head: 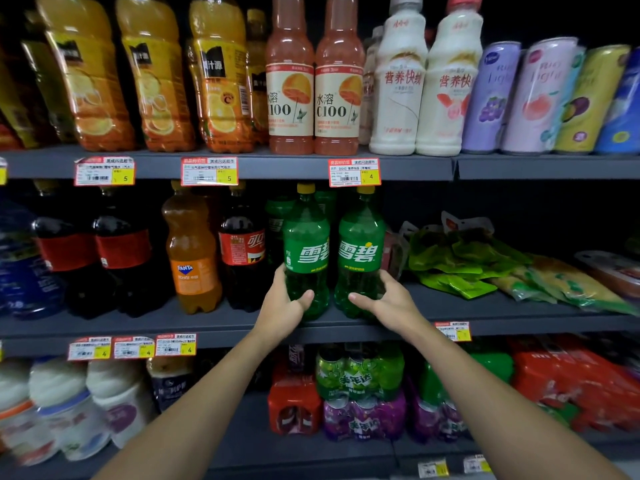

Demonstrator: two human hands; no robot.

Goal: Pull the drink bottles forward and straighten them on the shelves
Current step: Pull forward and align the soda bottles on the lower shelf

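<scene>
The left hand (282,308) grips the left bottle (306,244) low; the right hand (389,301), at its 3 o'clock, grips the right bottle (362,244) likewise, likely for sliding both forward upright.

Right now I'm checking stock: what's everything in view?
juice bottles: three in front, orange, top left
C100 bottles: two, pinkish, top centre
milk bottles: two, white, top shelf
cans: four, mixed colours, top right
cola bottles: three, dark, middle left
Fanta bottle: one, orange, among cola
Sprite bottles: two in front, green, middle centre
snack packets: pile, green-yellow, middle right
multipacks: several, mixed colours, bottom shelf
large bottles: three, white, bottom left
left hand: gripping left Sprite bottle
right hand: gripping right Sprite bottle
</scene>
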